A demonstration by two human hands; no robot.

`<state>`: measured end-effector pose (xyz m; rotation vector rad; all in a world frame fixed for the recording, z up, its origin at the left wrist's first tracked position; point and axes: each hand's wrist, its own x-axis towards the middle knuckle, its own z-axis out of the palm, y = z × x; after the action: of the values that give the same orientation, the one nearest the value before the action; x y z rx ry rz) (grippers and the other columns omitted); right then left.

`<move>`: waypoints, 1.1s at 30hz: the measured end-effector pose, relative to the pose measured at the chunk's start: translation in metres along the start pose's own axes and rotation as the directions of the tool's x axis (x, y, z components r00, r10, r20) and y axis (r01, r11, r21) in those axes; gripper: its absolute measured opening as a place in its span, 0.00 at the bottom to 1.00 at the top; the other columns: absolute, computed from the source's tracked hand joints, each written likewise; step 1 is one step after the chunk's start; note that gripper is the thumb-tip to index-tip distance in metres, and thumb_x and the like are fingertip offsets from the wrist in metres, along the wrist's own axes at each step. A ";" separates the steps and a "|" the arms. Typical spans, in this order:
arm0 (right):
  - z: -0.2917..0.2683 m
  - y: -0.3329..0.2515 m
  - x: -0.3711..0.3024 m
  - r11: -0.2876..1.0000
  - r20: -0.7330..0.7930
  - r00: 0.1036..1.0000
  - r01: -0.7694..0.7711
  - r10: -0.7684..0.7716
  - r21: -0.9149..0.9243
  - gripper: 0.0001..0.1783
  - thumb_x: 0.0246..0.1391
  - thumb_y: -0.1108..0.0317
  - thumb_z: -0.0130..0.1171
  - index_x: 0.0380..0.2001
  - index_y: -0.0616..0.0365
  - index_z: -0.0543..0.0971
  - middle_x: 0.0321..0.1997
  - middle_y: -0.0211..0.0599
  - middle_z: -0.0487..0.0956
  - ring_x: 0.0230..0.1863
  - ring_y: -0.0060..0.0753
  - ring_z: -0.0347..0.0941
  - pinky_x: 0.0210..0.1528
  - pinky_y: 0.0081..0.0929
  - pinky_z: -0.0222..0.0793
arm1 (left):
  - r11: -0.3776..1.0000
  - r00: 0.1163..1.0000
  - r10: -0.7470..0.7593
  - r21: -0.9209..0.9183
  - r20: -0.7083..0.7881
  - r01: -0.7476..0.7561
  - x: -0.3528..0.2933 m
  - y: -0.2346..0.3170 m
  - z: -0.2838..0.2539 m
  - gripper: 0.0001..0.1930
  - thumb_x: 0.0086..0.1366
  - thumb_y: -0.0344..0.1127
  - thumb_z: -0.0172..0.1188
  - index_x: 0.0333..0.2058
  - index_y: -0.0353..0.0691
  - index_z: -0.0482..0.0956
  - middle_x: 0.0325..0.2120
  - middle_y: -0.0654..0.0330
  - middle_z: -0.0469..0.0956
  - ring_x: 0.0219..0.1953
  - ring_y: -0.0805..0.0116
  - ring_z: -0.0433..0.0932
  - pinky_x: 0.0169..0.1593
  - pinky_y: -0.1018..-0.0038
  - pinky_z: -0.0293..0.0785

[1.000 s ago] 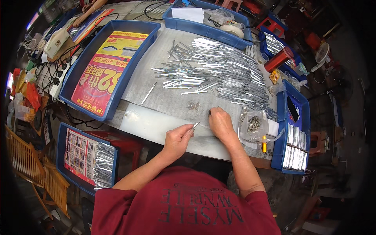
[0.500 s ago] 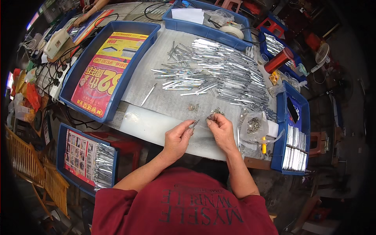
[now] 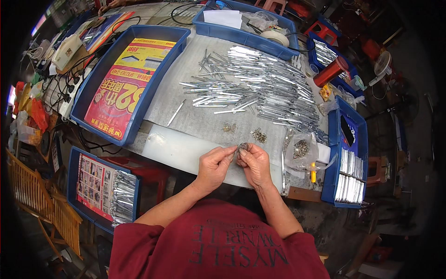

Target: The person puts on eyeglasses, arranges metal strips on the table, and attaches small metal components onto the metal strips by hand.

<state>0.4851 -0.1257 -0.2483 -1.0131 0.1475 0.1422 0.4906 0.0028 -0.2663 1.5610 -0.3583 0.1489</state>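
Note:
My left hand point(image 3: 215, 164) pinches a thin grey metal strip, mostly hidden now by the fingers. My right hand point(image 3: 255, 163) is closed too, its fingertips meeting the left ones over a translucent white sheet point(image 3: 179, 148). What the right fingers hold is too small to make out. Just beyond the hands lie a small pile of brassy metal parts point(image 3: 259, 135) and a smaller, paler one point(image 3: 229, 127). Farther off, a wide heap of slim silvery metal strips point(image 3: 278, 88) covers the table. One strip point(image 3: 176, 112) lies apart on the left.
A blue tray point(image 3: 135, 128) lined with a printed sheet stands at the left; a lower one point(image 3: 70, 186) holds strips. At the right are a bag of small parts point(image 3: 301, 149), a yellow-handled tool point(image 3: 313, 173) and another blue tray point(image 3: 330, 181). Someone's hand point(image 3: 103, 9) shows far left.
My right hand has come away from the brassy pile, toward me and left, and now meets my left hand. The other person's arm at the far left has drawn back.

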 end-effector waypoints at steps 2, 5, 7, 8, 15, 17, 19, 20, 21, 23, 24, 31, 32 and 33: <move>0.001 0.000 0.000 1.000 -0.007 1.000 0.001 -0.001 0.008 0.04 0.48 0.74 0.52 0.27 0.63 0.70 0.20 0.26 0.67 0.19 0.16 0.54 0.23 0.15 0.52 | 1.000 1.000 0.004 -0.003 -0.004 -0.004 0.000 0.001 0.000 0.09 0.56 0.22 0.51 0.37 0.32 0.74 0.21 0.60 0.71 0.24 0.77 0.68 0.27 0.83 0.65; -0.001 0.001 0.000 1.000 0.002 1.000 -0.003 0.003 0.029 0.04 0.48 0.73 0.52 0.26 0.63 0.70 0.20 0.27 0.66 0.19 0.16 0.54 0.23 0.15 0.52 | 1.000 1.000 -0.014 -0.004 -0.002 0.014 0.001 0.005 0.001 0.09 0.55 0.22 0.51 0.37 0.32 0.74 0.21 0.61 0.71 0.23 0.77 0.68 0.27 0.83 0.65; -0.001 0.003 0.001 0.999 0.001 1.000 -0.004 0.004 0.037 0.04 0.48 0.73 0.52 0.26 0.63 0.69 0.19 0.27 0.66 0.19 0.17 0.54 0.23 0.15 0.51 | 1.000 1.000 -0.014 -0.015 -0.013 0.014 0.001 0.005 0.001 0.09 0.55 0.22 0.51 0.36 0.32 0.74 0.21 0.61 0.71 0.23 0.78 0.68 0.27 0.83 0.64; -0.001 0.004 0.001 0.999 0.001 1.000 -0.005 0.005 0.037 0.04 0.48 0.73 0.52 0.26 0.63 0.69 0.19 0.27 0.66 0.19 0.17 0.54 0.23 0.15 0.51 | 1.000 1.000 -0.015 -0.015 -0.014 0.014 0.000 0.005 0.001 0.09 0.55 0.22 0.51 0.36 0.32 0.74 0.21 0.61 0.71 0.23 0.78 0.68 0.27 0.83 0.64; -0.001 0.005 0.001 0.999 0.005 1.000 -0.011 0.011 0.037 0.05 0.49 0.72 0.51 0.25 0.62 0.69 0.19 0.26 0.65 0.20 0.17 0.54 0.24 0.15 0.52 | 1.000 1.000 0.008 0.015 -0.025 -0.008 0.001 0.006 0.001 0.09 0.55 0.22 0.51 0.36 0.31 0.74 0.20 0.60 0.71 0.23 0.77 0.69 0.26 0.83 0.65; -0.002 0.006 0.001 0.999 0.000 1.000 -0.014 0.014 0.032 0.05 0.49 0.72 0.51 0.25 0.62 0.69 0.19 0.26 0.65 0.20 0.17 0.54 0.24 0.15 0.52 | 1.000 1.000 0.002 0.022 -0.022 -0.001 0.000 0.005 0.001 0.09 0.55 0.22 0.51 0.36 0.31 0.74 0.20 0.60 0.71 0.22 0.77 0.69 0.26 0.83 0.65; -0.003 0.008 0.001 1.000 0.012 1.000 0.006 -0.006 0.028 0.05 0.50 0.71 0.50 0.26 0.62 0.69 0.20 0.26 0.65 0.20 0.16 0.54 0.24 0.15 0.52 | 0.999 1.000 0.006 0.053 -0.012 -0.006 0.000 0.005 0.000 0.09 0.55 0.22 0.51 0.35 0.31 0.74 0.20 0.59 0.71 0.22 0.76 0.69 0.26 0.82 0.65; -0.002 0.009 0.001 1.000 0.012 1.000 0.006 -0.006 0.029 0.05 0.50 0.71 0.50 0.26 0.62 0.69 0.20 0.26 0.65 0.20 0.16 0.54 0.24 0.15 0.52 | 0.999 1.000 0.006 0.053 -0.011 -0.005 0.000 0.004 0.000 0.09 0.55 0.22 0.51 0.35 0.31 0.74 0.20 0.59 0.71 0.22 0.76 0.69 0.26 0.82 0.65; -0.001 0.009 0.001 1.000 -0.010 1.000 0.019 -0.019 0.014 0.06 0.51 0.71 0.50 0.26 0.63 0.69 0.20 0.27 0.65 0.20 0.16 0.54 0.24 0.14 0.52 | 0.998 1.000 0.009 0.058 -0.017 -0.008 -0.001 0.003 0.001 0.09 0.55 0.22 0.51 0.35 0.31 0.74 0.19 0.59 0.71 0.22 0.76 0.69 0.25 0.82 0.65; 0.001 0.011 0.000 0.999 -0.031 0.999 0.032 -0.032 0.000 0.06 0.51 0.70 0.49 0.27 0.63 0.69 0.20 0.27 0.66 0.20 0.16 0.54 0.24 0.14 0.52 | 0.998 1.000 0.012 0.062 -0.024 -0.011 -0.001 0.003 0.002 0.09 0.55 0.22 0.51 0.35 0.31 0.74 0.19 0.59 0.71 0.22 0.76 0.69 0.25 0.82 0.65; 0.001 0.013 0.000 0.998 -0.064 0.997 0.052 -0.054 -0.037 0.07 0.52 0.70 0.49 0.27 0.64 0.69 0.20 0.27 0.66 0.20 0.15 0.54 0.24 0.13 0.52 | 0.997 0.999 0.020 0.071 -0.034 -0.018 0.000 0.004 0.003 0.09 0.55 0.22 0.51 0.35 0.31 0.74 0.19 0.59 0.71 0.22 0.76 0.69 0.25 0.82 0.64; 0.008 0.017 -0.004 0.982 -0.162 0.977 0.116 -0.140 -0.146 0.08 0.53 0.69 0.47 0.29 0.65 0.70 0.21 0.27 0.67 0.19 0.14 0.54 0.22 0.12 0.51 | 0.994 0.998 0.032 0.109 -0.054 -0.026 0.000 0.002 0.004 0.08 0.55 0.23 0.52 0.35 0.31 0.75 0.19 0.59 0.71 0.21 0.76 0.69 0.24 0.82 0.64; 0.008 0.018 -0.004 0.982 -0.162 0.977 0.116 -0.140 -0.146 0.08 0.53 0.69 0.47 0.29 0.65 0.70 0.21 0.27 0.67 0.19 0.14 0.54 0.22 0.12 0.51 | 0.994 0.998 0.032 0.109 -0.054 -0.026 0.000 0.002 0.004 0.08 0.55 0.23 0.52 0.35 0.31 0.75 0.19 0.59 0.71 0.21 0.76 0.69 0.24 0.82 0.64; 0.007 0.018 -0.004 0.967 -0.140 0.974 0.149 -0.180 -0.206 0.10 0.53 0.67 0.48 0.30 0.65 0.71 0.22 0.27 0.68 0.21 0.13 0.57 0.24 0.11 0.54 | 0.994 0.999 0.019 0.109 -0.050 -0.013 0.000 0.002 0.004 0.08 0.55 0.23 0.52 0.35 0.31 0.75 0.19 0.59 0.71 0.21 0.76 0.69 0.25 0.82 0.64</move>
<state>0.4786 -0.1101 -0.2592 -1.2276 0.1954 -0.0783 0.4897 -0.0013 -0.2644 1.6588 -0.3271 0.2234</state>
